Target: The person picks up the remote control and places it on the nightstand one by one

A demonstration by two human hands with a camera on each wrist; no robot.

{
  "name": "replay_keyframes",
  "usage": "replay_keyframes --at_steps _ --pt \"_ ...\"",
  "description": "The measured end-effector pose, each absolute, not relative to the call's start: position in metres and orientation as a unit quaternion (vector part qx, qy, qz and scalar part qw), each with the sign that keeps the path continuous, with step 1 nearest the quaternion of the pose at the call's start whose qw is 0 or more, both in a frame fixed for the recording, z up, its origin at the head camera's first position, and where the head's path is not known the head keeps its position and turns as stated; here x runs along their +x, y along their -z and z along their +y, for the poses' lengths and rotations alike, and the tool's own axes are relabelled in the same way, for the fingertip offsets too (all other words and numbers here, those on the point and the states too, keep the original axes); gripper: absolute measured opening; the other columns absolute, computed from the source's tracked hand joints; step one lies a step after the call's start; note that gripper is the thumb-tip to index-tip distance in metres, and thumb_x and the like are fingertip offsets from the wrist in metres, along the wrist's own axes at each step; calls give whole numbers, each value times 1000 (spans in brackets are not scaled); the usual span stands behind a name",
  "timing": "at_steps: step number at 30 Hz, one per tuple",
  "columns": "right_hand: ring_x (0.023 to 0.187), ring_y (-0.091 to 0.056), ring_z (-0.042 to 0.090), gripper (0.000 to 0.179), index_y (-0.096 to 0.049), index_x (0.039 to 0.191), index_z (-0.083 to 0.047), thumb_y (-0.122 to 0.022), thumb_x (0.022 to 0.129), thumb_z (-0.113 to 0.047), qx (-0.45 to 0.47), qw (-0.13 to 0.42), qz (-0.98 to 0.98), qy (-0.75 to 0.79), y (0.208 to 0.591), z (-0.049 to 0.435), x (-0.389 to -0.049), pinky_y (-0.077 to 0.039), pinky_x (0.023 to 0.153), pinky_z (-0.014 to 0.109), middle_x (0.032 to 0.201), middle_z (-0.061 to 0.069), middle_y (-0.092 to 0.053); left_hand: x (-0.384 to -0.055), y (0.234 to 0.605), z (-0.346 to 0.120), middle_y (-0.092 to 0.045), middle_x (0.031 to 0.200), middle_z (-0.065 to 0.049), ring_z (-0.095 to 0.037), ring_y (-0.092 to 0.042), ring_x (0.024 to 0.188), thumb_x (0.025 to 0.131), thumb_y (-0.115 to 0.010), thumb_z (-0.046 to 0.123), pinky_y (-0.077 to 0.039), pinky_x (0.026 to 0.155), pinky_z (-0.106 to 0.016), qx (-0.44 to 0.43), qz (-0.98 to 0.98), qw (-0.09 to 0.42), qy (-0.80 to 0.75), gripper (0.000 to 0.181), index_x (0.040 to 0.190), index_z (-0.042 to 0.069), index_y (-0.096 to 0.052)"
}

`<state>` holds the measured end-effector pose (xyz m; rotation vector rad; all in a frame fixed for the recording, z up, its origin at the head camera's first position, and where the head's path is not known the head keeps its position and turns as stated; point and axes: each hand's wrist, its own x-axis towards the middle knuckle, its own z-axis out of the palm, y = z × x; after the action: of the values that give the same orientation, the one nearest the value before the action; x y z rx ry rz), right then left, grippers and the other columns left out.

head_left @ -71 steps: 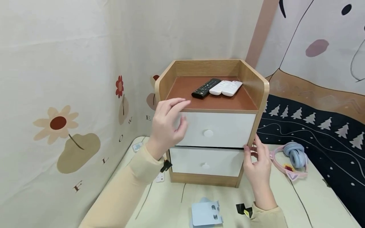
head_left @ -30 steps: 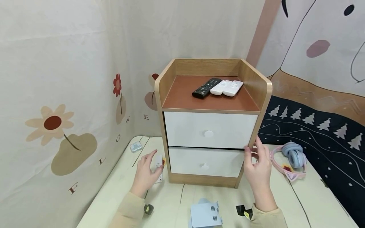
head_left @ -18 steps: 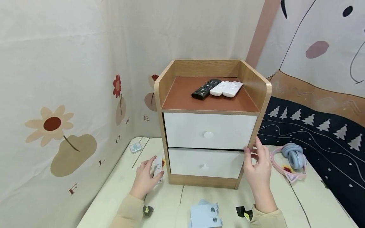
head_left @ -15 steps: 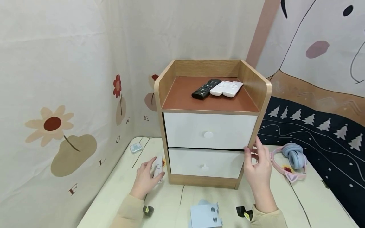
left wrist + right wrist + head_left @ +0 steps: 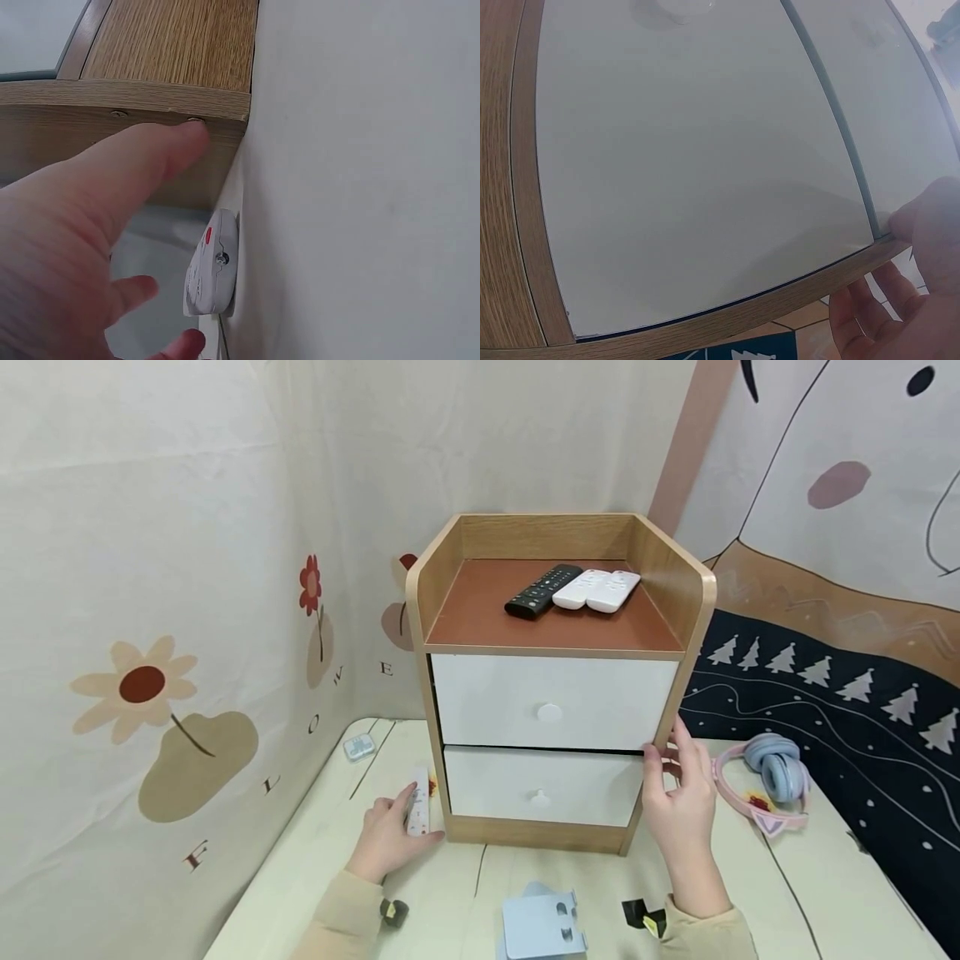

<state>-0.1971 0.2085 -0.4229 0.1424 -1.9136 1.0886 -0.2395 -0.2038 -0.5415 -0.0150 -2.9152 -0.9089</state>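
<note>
In the head view my left hand [image 5: 392,839] is low beside the left front corner of a small two-drawer wooden cabinet [image 5: 536,833]. A white remote control [image 5: 419,804] lies there on the table, its near end between my thumb and fingers. The left wrist view shows the spread fingers apart from the remote control [image 5: 219,262], and the thumb over the cabinet's bottom edge. My right hand [image 5: 681,814] holds the cabinet's right front edge, thumb on the front and fingers around the side. Both white drawers, upper [image 5: 487,702] and lower [image 5: 495,785], are closed.
On the cabinet's top lie a black remote [image 5: 543,592] and two white remotes [image 5: 612,592]. Pink-and-blue headphones [image 5: 780,777] rest at the right. A light blue metal bracket [image 5: 536,927] lies in front, and a small pale case [image 5: 359,747] at back left.
My left hand has come down from the cabinet's upper left edge to the white remote control on the table, lately shifting slightly lower. My right hand stays on the cabinet's right edge.
</note>
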Motion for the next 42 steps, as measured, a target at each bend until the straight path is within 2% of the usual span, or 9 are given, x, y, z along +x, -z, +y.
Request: replay_keyframes --at_steps 3,7,14,21,24,30,33,36,42 --pt "108 -55 -19 62 -53 163 -8 -66 103 3 56 448 -775 -441 423 208 -197 -44 94 -3 129 30 -63 -239 541 -204 -61 123 -27 -35 -56 108 72 -96 52 -52 81 -44 -8 -958 40 285 114 166 7 -47" --pt "108 -55 -20 62 -54 162 -7 -67 103 4 57 450 -775 -439 423 208 -198 -44 94 -3 128 31 -63 -237 541 -204 -63 120 -25 -32 -57 103 75 -94 46 -47 77 -39 -2 -959 35 281 103 161 6 -54" --pt "108 -55 -17 58 -54 162 -6 -65 105 -2 58 454 -772 -441 424 209 -198 -45 94 -2 128 31 -63 -238 541 -205 -67 122 -25 -27 -60 94 86 -85 34 -50 76 -40 13 -958 31 283 81 158 6 -58" --pt "107 -55 -20 60 -54 160 -3 -68 103 3 57 459 -771 -438 423 208 -198 -45 93 -2 127 32 -63 -242 542 -210 -70 120 -27 -26 -62 85 86 -79 22 -54 71 -42 26 -959 49 278 72 153 3 -61" --pt "107 -55 -20 60 -54 160 -3 -67 102 4 56 460 -771 -437 423 208 -198 -45 93 -2 127 32 -63 -242 541 -210 -72 122 -28 -28 -63 87 85 -80 22 -56 73 -44 33 -958 46 282 72 153 4 -63" --pt "108 -55 -19 60 -55 160 -4 -68 102 4 58 458 -768 -443 423 207 -198 -45 92 -2 129 33 -63 -237 536 -208 -73 136 -29 -35 -71 105 86 -79 26 -60 88 -54 47 -952 35 301 70 151 5 -65" --pt "108 -56 -19 59 -55 160 -5 -68 103 4 62 456 -768 -446 423 208 -198 -45 92 -2 130 33 -62 -236 532 -207 -75 134 -28 -31 -70 101 85 -80 27 -58 81 -46 59 -945 24 322 71 151 6 -65" --pt "108 -56 -17 58 -55 160 -4 -67 104 2 67 460 -766 -444 424 208 -198 -45 92 -2 128 32 -63 -235 529 -207 -79 125 -26 -26 -67 89 85 -81 28 -52 70 -35 65 -938 13 339 71 150 5 -65" --pt "108 -58 -14 53 -55 161 -5 -65 109 -9 74 464 -763 -443 424 209 -198 -45 92 -2 128 32 -63 -235 522 -209 -81 106 -17 -22 -66 75 86 -81 29 -47 60 -32 77 -924 3 374 65 146 7 -69"
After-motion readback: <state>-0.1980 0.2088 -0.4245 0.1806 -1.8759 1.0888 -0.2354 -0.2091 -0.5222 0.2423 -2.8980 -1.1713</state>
